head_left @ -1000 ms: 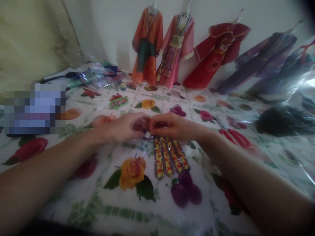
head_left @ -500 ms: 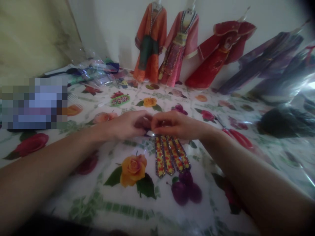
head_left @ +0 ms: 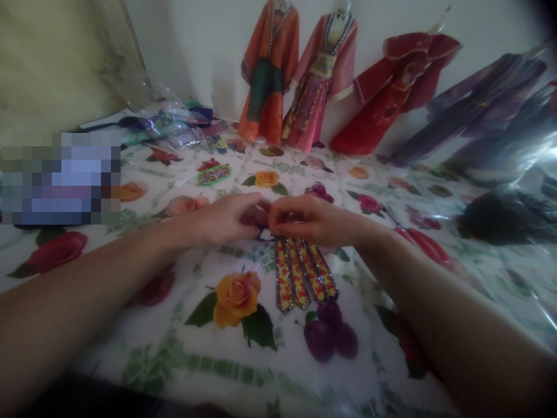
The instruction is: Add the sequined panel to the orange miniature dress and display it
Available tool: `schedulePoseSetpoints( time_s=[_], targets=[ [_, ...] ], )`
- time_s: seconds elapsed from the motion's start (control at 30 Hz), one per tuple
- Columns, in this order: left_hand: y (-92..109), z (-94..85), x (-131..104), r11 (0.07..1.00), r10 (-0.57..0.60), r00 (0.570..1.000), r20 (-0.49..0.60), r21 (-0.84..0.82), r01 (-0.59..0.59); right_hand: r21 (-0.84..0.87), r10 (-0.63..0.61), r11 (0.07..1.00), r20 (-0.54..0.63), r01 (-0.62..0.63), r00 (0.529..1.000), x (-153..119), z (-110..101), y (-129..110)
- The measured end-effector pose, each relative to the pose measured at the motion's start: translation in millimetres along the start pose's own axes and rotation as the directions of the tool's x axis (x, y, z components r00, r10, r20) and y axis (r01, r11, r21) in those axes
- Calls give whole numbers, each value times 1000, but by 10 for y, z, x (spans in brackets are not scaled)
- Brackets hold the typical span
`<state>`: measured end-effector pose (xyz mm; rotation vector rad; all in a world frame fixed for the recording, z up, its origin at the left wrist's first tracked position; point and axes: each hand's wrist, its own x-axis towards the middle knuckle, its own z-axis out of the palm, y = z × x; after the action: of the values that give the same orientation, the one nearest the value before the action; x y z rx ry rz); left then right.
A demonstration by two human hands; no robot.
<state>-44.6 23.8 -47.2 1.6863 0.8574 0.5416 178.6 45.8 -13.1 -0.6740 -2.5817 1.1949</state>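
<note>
My left hand [head_left: 226,220] and my right hand [head_left: 308,219] meet at the middle of the table, fingers bent and fingertips nearly touching. Both pinch the dark upper band of a patterned strip trim [head_left: 300,273], whose top edge they mostly hide. From under my right hand its pointed yellow-and-red strips with sparkling dark edges fan toward me and lie on the cloth. A small white piece [head_left: 265,234] shows on the band between the hands; what it is I cannot make out.
Doll-sized costumes [head_left: 270,75] stand along the back wall. A green-rimmed tray of beads [head_left: 214,174] sits beyond my left hand. Red-handled scissors [head_left: 420,244] lie to the right, near a dark bundle in clear plastic [head_left: 500,215]. Crumpled plastic bags [head_left: 174,125] are at back left.
The view has shifted slightly. The small white piece between my hands shows more plainly; both hands keep nearly the same pose and the strips lie as before.
</note>
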Motion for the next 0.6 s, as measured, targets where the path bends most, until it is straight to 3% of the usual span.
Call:
schedulePoseSetpoints(
  time_s=[0.6],
  targets=[
    [17, -2, -10, 1000, -14, 1000, -17, 13, 14, -63, 0, 998, -37, -2, 999, 18, 45, -20]
  ],
)
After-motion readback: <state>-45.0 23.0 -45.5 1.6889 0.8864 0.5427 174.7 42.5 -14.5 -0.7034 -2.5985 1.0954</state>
